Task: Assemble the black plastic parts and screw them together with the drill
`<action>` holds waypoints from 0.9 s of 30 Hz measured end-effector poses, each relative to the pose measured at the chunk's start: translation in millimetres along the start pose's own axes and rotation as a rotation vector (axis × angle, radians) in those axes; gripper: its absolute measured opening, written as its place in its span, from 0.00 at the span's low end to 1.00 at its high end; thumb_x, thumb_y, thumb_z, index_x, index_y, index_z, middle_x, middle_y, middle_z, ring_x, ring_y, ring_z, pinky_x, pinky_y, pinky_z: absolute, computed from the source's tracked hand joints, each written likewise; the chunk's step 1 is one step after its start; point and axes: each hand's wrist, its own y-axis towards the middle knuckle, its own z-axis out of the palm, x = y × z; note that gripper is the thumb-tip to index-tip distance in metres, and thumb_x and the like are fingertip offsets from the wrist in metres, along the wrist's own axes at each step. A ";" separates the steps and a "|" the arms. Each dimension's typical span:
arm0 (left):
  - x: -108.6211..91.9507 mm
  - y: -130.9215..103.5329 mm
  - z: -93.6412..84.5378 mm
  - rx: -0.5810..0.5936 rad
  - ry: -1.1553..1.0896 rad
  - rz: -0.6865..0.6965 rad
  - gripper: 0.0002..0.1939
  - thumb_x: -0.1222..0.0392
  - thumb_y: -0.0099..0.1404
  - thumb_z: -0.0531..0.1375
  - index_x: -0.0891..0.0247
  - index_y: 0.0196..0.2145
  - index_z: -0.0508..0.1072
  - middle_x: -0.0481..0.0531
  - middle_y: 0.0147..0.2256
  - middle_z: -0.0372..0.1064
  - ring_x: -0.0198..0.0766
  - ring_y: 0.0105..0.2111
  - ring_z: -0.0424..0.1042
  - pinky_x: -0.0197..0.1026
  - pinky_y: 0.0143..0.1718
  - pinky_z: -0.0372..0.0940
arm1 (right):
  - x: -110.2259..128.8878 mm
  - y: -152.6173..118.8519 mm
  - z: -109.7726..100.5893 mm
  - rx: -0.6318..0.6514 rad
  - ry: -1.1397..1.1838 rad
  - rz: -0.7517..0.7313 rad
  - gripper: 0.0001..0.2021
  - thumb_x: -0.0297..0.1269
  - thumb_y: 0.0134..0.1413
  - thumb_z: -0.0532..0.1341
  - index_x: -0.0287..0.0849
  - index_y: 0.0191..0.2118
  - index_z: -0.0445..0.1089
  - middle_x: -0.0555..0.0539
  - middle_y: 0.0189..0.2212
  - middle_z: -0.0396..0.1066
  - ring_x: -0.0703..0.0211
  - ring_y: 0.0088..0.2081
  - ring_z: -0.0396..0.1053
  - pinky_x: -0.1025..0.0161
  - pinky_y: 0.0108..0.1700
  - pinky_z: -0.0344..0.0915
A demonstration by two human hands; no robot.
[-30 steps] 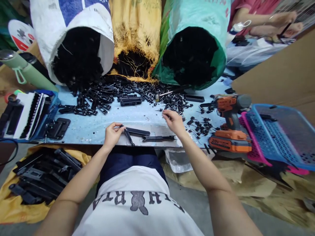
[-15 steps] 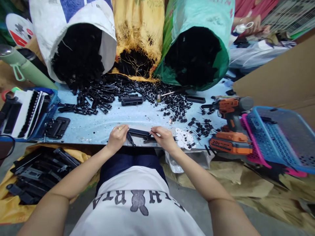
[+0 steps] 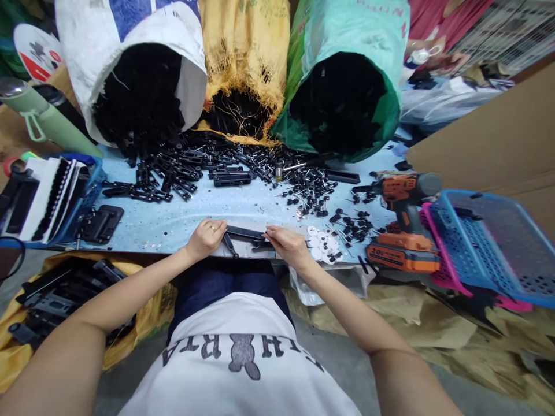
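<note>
A long black plastic bar [image 3: 245,233] spans the gap between my two hands at the table's front edge. My left hand [image 3: 207,238], with a ring on one finger, pinches its left end. At the other end, the fingers of my right hand [image 3: 288,244] are closed on the bar. Beneath it, a thinner black arm [image 3: 230,245] slants down toward the table edge, close to my left fingertips. White round discs [image 3: 323,244] lie just right of my right hand. Farther back are black-headed screws [image 3: 310,188] in a loose heap and black plastic clips [image 3: 162,173].
White [image 3: 193,86], yellow [image 3: 245,52] and green sacks [image 3: 392,92] of black parts line the back. An orange cordless drill [image 3: 403,251] stands at right by a blue basket [image 3: 485,242]. A bottle [image 3: 56,124] leans at left. Another person's hand [image 3: 453,60] shows top right.
Both hands keep hold of the bar in nearly the same place. My left forearm has shifted slightly outward, and the view has moved a little.
</note>
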 end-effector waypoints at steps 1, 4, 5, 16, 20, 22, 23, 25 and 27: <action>-2.6 0.8 -1.7 0.008 0.017 -0.024 0.12 0.64 0.66 0.50 0.66 0.43 0.71 0.60 0.37 0.74 0.43 0.39 0.73 0.48 0.39 0.65 | -2.1 -1.5 3.0 0.012 -0.003 -0.034 0.05 0.32 0.58 0.57 0.42 0.35 0.71 0.46 0.37 0.76 0.62 0.38 0.74 0.64 0.45 0.71; -12.0 5.0 -5.5 0.026 0.056 -0.077 0.14 0.60 0.66 0.52 0.65 0.46 0.70 0.60 0.41 0.73 0.49 0.46 0.70 0.54 0.46 0.60 | -8.5 -8.3 11.9 0.033 -0.005 -0.089 0.06 0.32 0.59 0.56 0.42 0.37 0.71 0.46 0.36 0.76 0.63 0.37 0.74 0.57 0.54 0.65; -14.9 7.1 -5.7 0.049 0.046 -0.055 0.16 0.58 0.66 0.52 0.65 0.48 0.70 0.61 0.44 0.72 0.50 0.49 0.68 0.56 0.49 0.58 | -10.6 -10.9 13.1 0.043 -0.009 -0.092 0.06 0.33 0.59 0.56 0.42 0.39 0.70 0.46 0.37 0.76 0.63 0.39 0.74 0.54 0.57 0.62; -28.2 43.4 9.2 0.431 0.012 0.196 0.28 0.47 0.66 0.51 0.73 0.55 0.62 0.66 0.48 0.67 0.46 0.43 0.68 0.44 0.41 0.60 | -39.2 -22.7 -12.3 0.420 -0.441 -0.064 0.29 0.60 0.53 0.52 0.37 0.42 0.72 0.40 0.32 0.72 0.54 0.33 0.68 0.62 0.34 0.57; -32.8 62.3 7.9 0.498 -0.033 -0.049 0.24 0.47 0.68 0.46 0.69 0.36 0.74 0.60 0.33 0.73 0.43 0.35 0.71 0.41 0.33 0.60 | -39.7 -9.3 -17.7 0.394 -0.350 -0.062 0.31 0.61 0.56 0.45 0.38 0.22 0.66 0.45 0.18 0.65 0.62 0.23 0.62 0.65 0.27 0.50; -33.5 67.2 1.5 0.476 -0.086 -0.125 0.28 0.48 0.69 0.43 0.66 0.27 0.74 0.58 0.28 0.73 0.41 0.29 0.71 0.39 0.29 0.59 | -33.8 2.3 -30.4 0.396 -0.228 -0.103 0.30 0.58 0.59 0.43 0.39 0.22 0.65 0.47 0.18 0.64 0.64 0.21 0.60 0.65 0.26 0.48; -34.7 67.7 -4.5 0.428 -0.120 -0.136 0.29 0.47 0.69 0.42 0.66 0.25 0.73 0.57 0.26 0.72 0.40 0.27 0.71 0.39 0.28 0.58 | -28.6 8.6 -38.8 0.397 -0.155 -0.120 0.29 0.56 0.61 0.43 0.39 0.22 0.65 0.47 0.18 0.64 0.64 0.21 0.59 0.65 0.25 0.48; -41.1 64.8 -22.3 0.288 -0.243 -0.109 0.31 0.46 0.69 0.40 0.65 0.22 0.71 0.55 0.22 0.70 0.37 0.24 0.69 0.38 0.26 0.57 | -13.3 20.0 -56.2 0.394 0.047 -0.140 0.26 0.53 0.62 0.44 0.40 0.24 0.65 0.48 0.18 0.63 0.64 0.21 0.60 0.66 0.26 0.50; -54.7 58.5 -44.8 0.144 -0.453 -0.057 0.33 0.46 0.70 0.35 0.63 0.20 0.68 0.53 0.19 0.67 0.35 0.22 0.67 0.37 0.26 0.58 | 7.8 27.6 -68.1 0.381 0.337 -0.145 0.26 0.52 0.63 0.43 0.40 0.24 0.65 0.49 0.17 0.63 0.64 0.21 0.61 0.66 0.26 0.53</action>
